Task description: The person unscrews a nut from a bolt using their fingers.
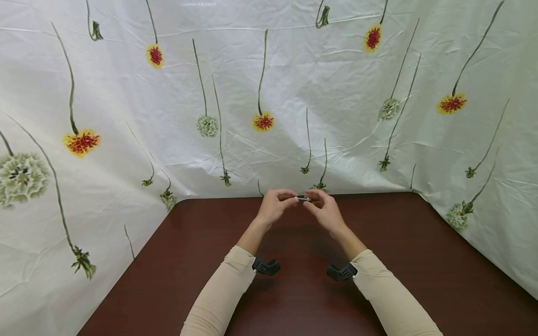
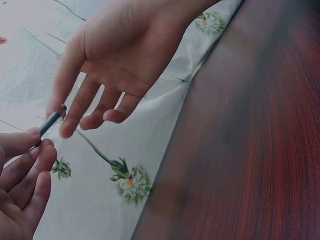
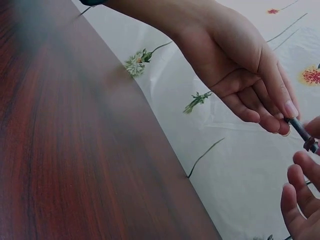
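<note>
Above the far part of the table, both hands meet at a small dark metal bolt (image 1: 303, 199). My left hand (image 1: 273, 206) pinches one end of it between thumb and forefinger, which the right wrist view shows clearly. Toward the bolt's other end sits a small nut (image 3: 309, 144). My right hand (image 1: 327, 212) has its thumb and a finger around that nut end. Its remaining fingers are spread, as seen in the left wrist view. Threads show along the bolt (image 2: 49, 125) between the hands. Fingertips partly cover both ends.
A dark reddish-brown table (image 1: 294, 298) lies beneath the forearms. Behind it and along its sides hangs a white cloth (image 1: 294, 84) printed with flowers. Each wrist wears a black band (image 1: 266, 267).
</note>
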Action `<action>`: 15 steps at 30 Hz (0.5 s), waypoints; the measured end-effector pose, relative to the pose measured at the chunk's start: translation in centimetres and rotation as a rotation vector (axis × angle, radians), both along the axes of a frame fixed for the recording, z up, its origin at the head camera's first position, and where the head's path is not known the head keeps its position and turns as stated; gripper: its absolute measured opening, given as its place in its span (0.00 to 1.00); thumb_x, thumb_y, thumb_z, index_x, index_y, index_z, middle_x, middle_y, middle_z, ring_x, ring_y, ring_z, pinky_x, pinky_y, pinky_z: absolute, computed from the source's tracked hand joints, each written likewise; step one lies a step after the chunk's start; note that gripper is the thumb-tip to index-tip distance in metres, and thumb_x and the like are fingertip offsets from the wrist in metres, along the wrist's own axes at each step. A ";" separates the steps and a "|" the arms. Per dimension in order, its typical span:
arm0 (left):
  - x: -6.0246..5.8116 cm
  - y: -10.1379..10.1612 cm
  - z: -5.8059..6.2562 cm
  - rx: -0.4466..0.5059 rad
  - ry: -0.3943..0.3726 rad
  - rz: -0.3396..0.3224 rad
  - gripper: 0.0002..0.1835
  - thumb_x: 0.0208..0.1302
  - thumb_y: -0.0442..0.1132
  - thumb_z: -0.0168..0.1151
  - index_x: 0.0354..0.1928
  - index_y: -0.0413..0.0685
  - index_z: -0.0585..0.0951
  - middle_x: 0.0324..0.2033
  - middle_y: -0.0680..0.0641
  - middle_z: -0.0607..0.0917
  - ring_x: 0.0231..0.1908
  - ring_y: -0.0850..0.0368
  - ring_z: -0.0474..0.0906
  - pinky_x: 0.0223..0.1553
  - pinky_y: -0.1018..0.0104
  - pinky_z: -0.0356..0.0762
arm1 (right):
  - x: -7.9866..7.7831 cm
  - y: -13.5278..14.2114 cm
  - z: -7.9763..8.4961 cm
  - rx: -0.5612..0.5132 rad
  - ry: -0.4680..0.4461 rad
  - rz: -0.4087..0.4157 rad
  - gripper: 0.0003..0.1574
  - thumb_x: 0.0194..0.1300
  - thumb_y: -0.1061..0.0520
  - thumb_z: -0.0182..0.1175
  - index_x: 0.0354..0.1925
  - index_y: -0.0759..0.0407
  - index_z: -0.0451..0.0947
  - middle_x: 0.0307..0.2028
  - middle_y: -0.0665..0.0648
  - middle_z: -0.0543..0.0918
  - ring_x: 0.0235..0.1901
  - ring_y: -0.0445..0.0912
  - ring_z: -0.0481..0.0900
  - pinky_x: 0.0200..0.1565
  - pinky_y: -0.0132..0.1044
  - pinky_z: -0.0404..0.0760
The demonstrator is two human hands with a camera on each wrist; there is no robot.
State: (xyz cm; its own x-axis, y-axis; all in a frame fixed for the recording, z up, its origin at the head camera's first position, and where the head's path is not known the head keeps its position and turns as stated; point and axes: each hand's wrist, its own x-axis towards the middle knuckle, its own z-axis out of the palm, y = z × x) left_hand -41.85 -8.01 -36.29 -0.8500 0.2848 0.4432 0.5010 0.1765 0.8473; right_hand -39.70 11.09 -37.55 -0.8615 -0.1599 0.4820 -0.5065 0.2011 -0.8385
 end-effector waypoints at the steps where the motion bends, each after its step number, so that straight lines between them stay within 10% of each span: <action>1: 0.0 0.0 0.0 0.001 -0.001 0.000 0.09 0.60 0.36 0.64 0.41 0.42 0.84 0.33 0.42 0.85 0.36 0.50 0.82 0.36 0.60 0.77 | -0.1 0.0 -0.1 -0.002 -0.005 -0.009 0.21 0.64 0.52 0.60 0.54 0.56 0.75 0.45 0.59 0.80 0.39 0.52 0.78 0.37 0.47 0.78; 15: -0.1 0.0 0.1 0.008 0.000 -0.008 0.09 0.60 0.36 0.64 0.41 0.39 0.84 0.32 0.45 0.86 0.37 0.43 0.81 0.35 0.61 0.77 | 1.6 -0.2 1.5 -0.016 -0.032 0.029 0.19 0.64 0.59 0.60 0.52 0.65 0.74 0.43 0.65 0.80 0.39 0.55 0.79 0.38 0.51 0.77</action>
State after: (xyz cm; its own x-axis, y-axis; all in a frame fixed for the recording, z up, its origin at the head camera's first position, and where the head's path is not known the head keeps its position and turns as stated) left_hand -41.91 -8.02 -36.20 -0.8477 0.2883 0.4453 0.5022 0.1655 0.8488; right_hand -38.11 10.87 -36.06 -0.8717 -0.1775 0.4567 -0.4845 0.1735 -0.8574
